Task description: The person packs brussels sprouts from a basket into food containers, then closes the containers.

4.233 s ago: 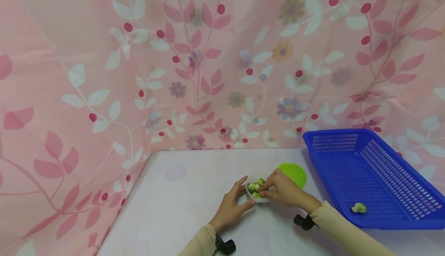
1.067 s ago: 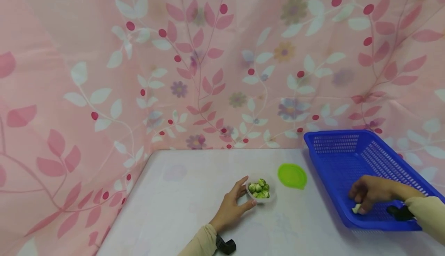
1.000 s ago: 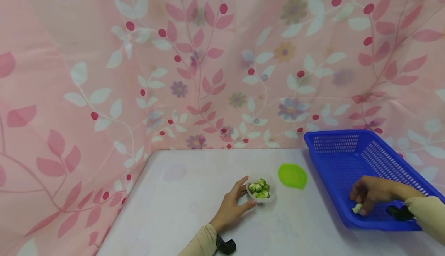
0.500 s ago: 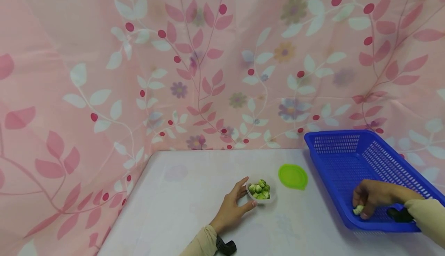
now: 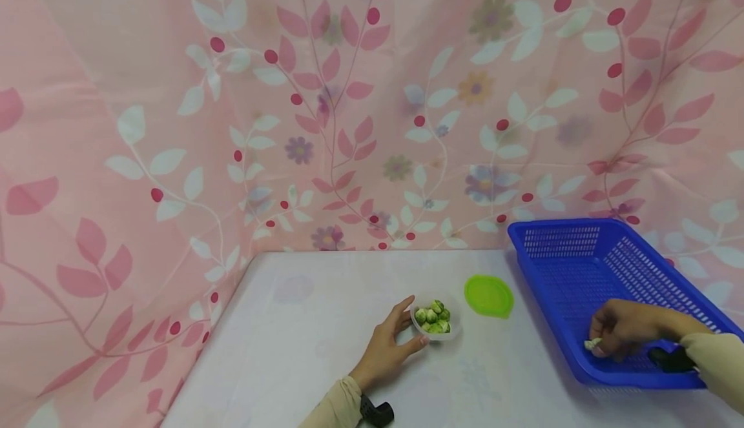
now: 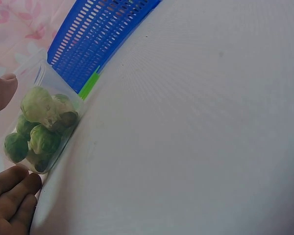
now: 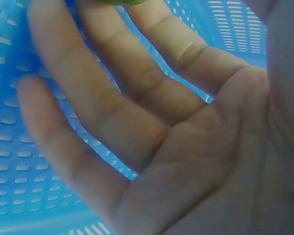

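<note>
My left hand point(image 5: 386, 350) curves round the near left side of a small clear plastic container point(image 5: 458, 328), its thumb and fingers at the rim. Inside lie several green Brussels sprouts point(image 5: 433, 315), piled up to the rim; the left wrist view shows the Brussels sprouts point(image 6: 43, 139) through the wall. My right hand point(image 5: 630, 325) reaches down into the near left end of a blue plastic basket point(image 5: 560, 315). Its fingertips pinch a Brussels sprout point(image 5: 591, 344), mostly hidden behind them. In the right wrist view only the edge of a green sprout point(image 7: 125, 1) shows past the fingers.
A bright green lid point(image 5: 489, 296) lies flat on the white table point(image 5: 314, 337), between the container and the basket. The basket's raised perforated walls point(image 5: 668, 286) stand round my right hand. Behind the table hangs a pink floral curtain point(image 5: 360, 124).
My right hand has gone from the container to the basket on the right. Over the last second it has shifted slightly within the basket. My left hand has stayed at the container.
</note>
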### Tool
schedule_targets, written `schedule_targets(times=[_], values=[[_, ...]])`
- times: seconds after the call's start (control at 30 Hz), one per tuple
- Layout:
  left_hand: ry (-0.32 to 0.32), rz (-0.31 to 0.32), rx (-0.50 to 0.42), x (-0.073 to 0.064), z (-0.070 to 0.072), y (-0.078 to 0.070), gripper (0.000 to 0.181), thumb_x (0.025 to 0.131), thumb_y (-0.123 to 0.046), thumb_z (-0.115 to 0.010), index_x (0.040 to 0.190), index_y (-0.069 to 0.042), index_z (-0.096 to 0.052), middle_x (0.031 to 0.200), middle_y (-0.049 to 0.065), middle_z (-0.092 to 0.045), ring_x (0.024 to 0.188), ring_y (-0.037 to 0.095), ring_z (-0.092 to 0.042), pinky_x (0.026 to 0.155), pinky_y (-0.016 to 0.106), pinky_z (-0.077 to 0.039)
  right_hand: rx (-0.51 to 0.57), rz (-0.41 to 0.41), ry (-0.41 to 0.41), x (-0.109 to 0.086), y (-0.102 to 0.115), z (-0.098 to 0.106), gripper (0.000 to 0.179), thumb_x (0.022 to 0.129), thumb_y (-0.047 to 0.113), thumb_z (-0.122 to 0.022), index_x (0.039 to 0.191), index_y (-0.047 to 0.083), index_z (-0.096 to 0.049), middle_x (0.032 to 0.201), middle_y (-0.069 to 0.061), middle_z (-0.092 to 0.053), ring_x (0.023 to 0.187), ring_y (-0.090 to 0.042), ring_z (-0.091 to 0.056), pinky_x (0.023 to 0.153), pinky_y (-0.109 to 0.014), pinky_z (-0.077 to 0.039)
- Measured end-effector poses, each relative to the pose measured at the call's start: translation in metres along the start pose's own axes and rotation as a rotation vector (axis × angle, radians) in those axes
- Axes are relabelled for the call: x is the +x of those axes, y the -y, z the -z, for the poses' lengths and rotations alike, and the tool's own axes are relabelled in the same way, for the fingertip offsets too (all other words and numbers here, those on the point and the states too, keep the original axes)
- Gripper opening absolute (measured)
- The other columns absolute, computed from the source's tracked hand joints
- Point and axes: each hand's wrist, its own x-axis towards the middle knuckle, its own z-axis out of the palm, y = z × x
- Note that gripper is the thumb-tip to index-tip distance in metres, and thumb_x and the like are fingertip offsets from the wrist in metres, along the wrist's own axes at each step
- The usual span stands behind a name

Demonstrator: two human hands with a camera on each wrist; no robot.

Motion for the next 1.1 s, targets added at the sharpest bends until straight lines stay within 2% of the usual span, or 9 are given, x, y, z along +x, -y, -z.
schedule_targets(times=[0.07,0.2,0.3,0.4,0.53,0.67,0.87,0.97,1.1], values=[[0.001,0.0,0.003,0.0,0.0,0.0,0.083,0.1,-0.038,-0.076,0.167,-0.018,-0.032,0.154,0.013,-0.06,0.139,0.028,-0.061,0.121,0.047,-0.047,0.026,0.022,0.006,0.0,-0.001,0.001,0.011,0.096,0.01,-0.075,0.099,0.0,-0.07,0.086,-0.004,-0.073,0.074,-0.017,-0.071,0.059,-0.03,-0.059],[0.001,0.004,0.013,0.0,0.0,0.001,0.083,0.1,-0.039,-0.076,0.167,-0.018,-0.032,0.153,0.013,-0.06,0.139,0.029,-0.061,0.12,0.047,-0.047,0.021,0.182,-0.011,0.003,-0.006,0.005,0.01,0.095,0.003,-0.074,0.102,-0.005,-0.071,0.089,0.0,-0.075,0.077,-0.006,-0.069,0.061,-0.025,-0.058],[0.001,0.005,0.013,-0.001,0.0,0.001,0.083,0.1,-0.039,-0.076,0.167,-0.018,-0.032,0.153,0.013,-0.061,0.139,0.029,-0.062,0.12,0.047,-0.047,-0.008,0.286,-0.058,0.005,-0.008,0.008,0.012,0.095,0.0,-0.074,0.106,-0.007,-0.072,0.093,0.001,-0.077,0.08,-0.002,-0.068,0.064,-0.023,-0.059],[0.001,0.001,0.014,-0.001,0.0,0.0,0.083,0.1,-0.04,-0.075,0.167,-0.019,-0.032,0.153,0.013,-0.061,0.139,0.029,-0.062,0.12,0.047,-0.047,-0.048,0.313,-0.137,0.005,-0.005,0.009,0.015,0.095,0.0,-0.075,0.108,-0.007,-0.074,0.095,0.0,-0.078,0.081,-0.004,-0.069,0.065,-0.024,-0.06],[0.002,-0.005,0.012,-0.001,0.0,-0.001,0.083,0.1,-0.039,-0.075,0.167,-0.019,-0.032,0.153,0.012,-0.061,0.139,0.029,-0.062,0.12,0.048,-0.047,-0.135,0.287,-0.261,0.004,0.001,0.008,0.02,0.095,0.006,-0.078,0.112,-0.005,-0.077,0.098,0.001,-0.079,0.083,-0.003,-0.068,0.067,-0.022,-0.059],[0.002,-0.011,0.011,-0.001,0.0,-0.001,0.083,0.1,-0.038,-0.076,0.167,-0.018,-0.032,0.153,0.013,-0.061,0.14,0.029,-0.061,0.12,0.047,-0.047,-0.213,0.211,-0.386,0.005,0.005,0.008,0.026,0.096,0.016,-0.08,0.117,0.002,-0.079,0.106,0.0,-0.081,0.091,0.005,-0.067,0.073,-0.019,-0.058],[0.0,-0.013,0.003,0.0,0.0,-0.001,0.083,0.1,-0.037,-0.076,0.167,-0.018,-0.032,0.153,0.014,-0.061,0.139,0.029,-0.061,0.121,0.047,-0.046,-0.223,0.185,-0.573,0.007,0.013,0.007,0.03,0.091,0.018,-0.086,0.117,0.004,-0.081,0.107,-0.004,-0.082,0.096,0.008,-0.066,0.074,-0.017,-0.056],[0.002,-0.011,-0.002,0.0,0.0,0.0,0.083,0.1,-0.037,-0.076,0.167,-0.018,-0.032,0.153,0.014,-0.06,0.139,0.029,-0.061,0.121,0.047,-0.047,-0.21,0.158,-0.631,0.008,0.018,0.004,0.033,0.089,0.02,-0.088,0.118,0.004,-0.081,0.106,-0.003,-0.083,0.094,0.007,-0.066,0.072,-0.017,-0.054],[0.002,-0.009,-0.001,0.0,0.0,0.0,0.083,0.1,-0.038,-0.076,0.167,-0.018,-0.032,0.153,0.014,-0.06,0.139,0.029,-0.062,0.12,0.047,-0.047,-0.203,0.104,-0.665,0.008,0.026,0.002,0.036,0.089,0.026,-0.089,0.12,0.009,-0.081,0.105,0.0,-0.081,0.09,0.001,-0.065,0.069,-0.021,-0.054]])
